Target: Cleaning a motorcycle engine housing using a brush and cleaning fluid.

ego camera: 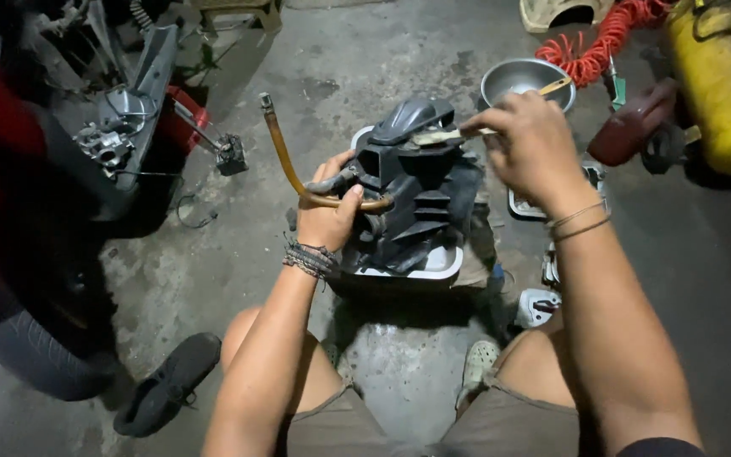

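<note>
Left hand (329, 211) gripping black engine part (416, 195), right hand (530, 144) closed around brush (458, 133)

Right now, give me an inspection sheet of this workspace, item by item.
Surface: stained concrete floor.
Job's things: black finned engine part standing in a white tray; amber hose curving up from it.
Clutter: metal bowl, black shoe, yellow tank.
Grippers: left hand grips the part and hose; right hand holds a brush against its top.
Cables: coiled orange air hose.
Surroundings: tyre and dismantled scooter parts at left.
</note>
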